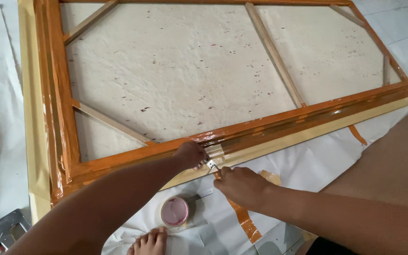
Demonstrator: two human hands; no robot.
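A large wooden stretcher frame [62, 118] lies canvas-back up, its rails wrapped in glossy orange tape. My left hand [190, 155] rests on the near rail with its fingers curled, pinching a pale tape strip [216, 151] against the wood. My right hand [242, 186] is just below it, closed on a small cutter [212, 165] whose metal blade touches the tape at the rail's edge. The two hands are almost touching.
A tape roll [174, 211] lies on white paper [308, 160] near my bare foot [149, 241]. A loose orange tape strip [245, 222] sits under my right forearm. A grey metal object [1, 231] is at the bottom left. My leg fills the right side.
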